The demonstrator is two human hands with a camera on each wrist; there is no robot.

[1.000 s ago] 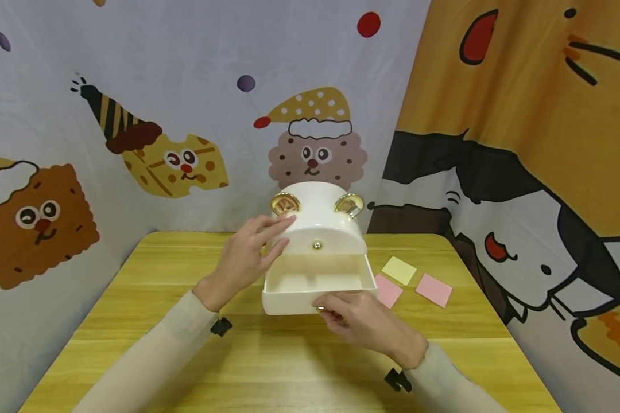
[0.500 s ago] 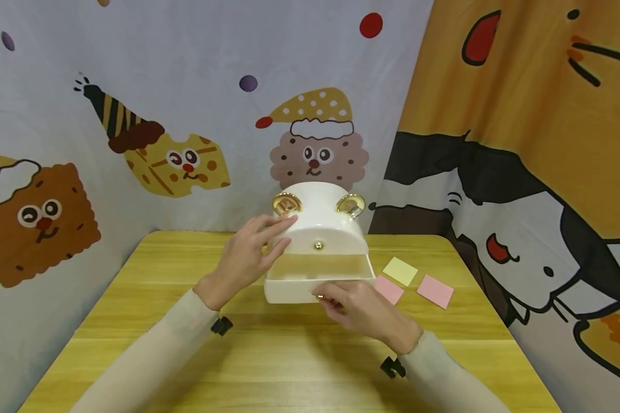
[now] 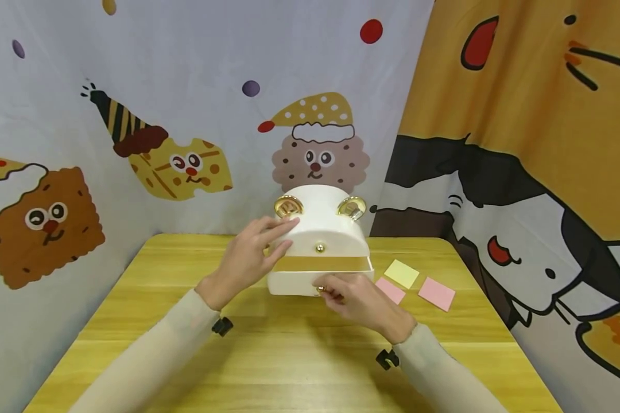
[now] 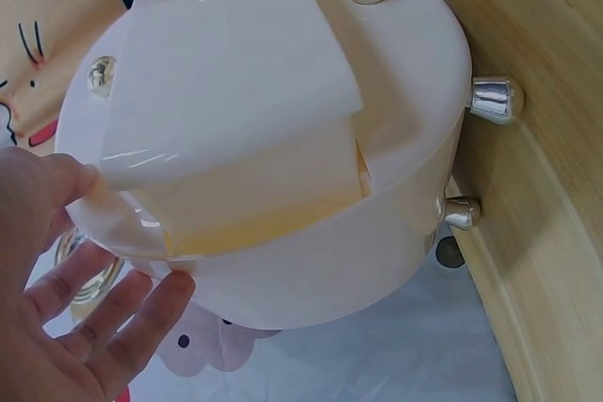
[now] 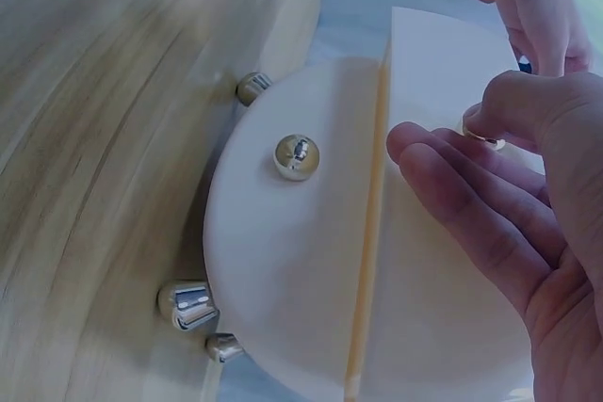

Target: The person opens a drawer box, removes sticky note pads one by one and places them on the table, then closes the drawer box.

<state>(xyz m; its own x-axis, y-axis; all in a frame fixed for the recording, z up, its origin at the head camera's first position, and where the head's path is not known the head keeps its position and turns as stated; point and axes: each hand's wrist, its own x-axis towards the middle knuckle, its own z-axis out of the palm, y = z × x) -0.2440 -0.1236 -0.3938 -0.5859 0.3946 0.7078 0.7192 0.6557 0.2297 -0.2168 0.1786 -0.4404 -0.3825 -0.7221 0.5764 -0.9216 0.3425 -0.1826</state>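
On the far middle of the counter (image 3: 289, 361), there's the white cabinet (image 3: 322, 223), lower drawer (image 3: 291, 283) partly out! Right hand (image 3: 359, 301), narrow grip, pinches that drawer's gold knob (image 3: 321, 289); left hand (image 3: 248, 252), grip wide, touches the cabinet's left side. Over right, a yellow note (image 3: 402, 273) and two pink notes (image 3: 437, 294) lie flat.

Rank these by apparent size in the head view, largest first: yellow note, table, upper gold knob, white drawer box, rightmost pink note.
1. Table
2. White drawer box
3. Rightmost pink note and yellow note, too alike to rank
4. Upper gold knob
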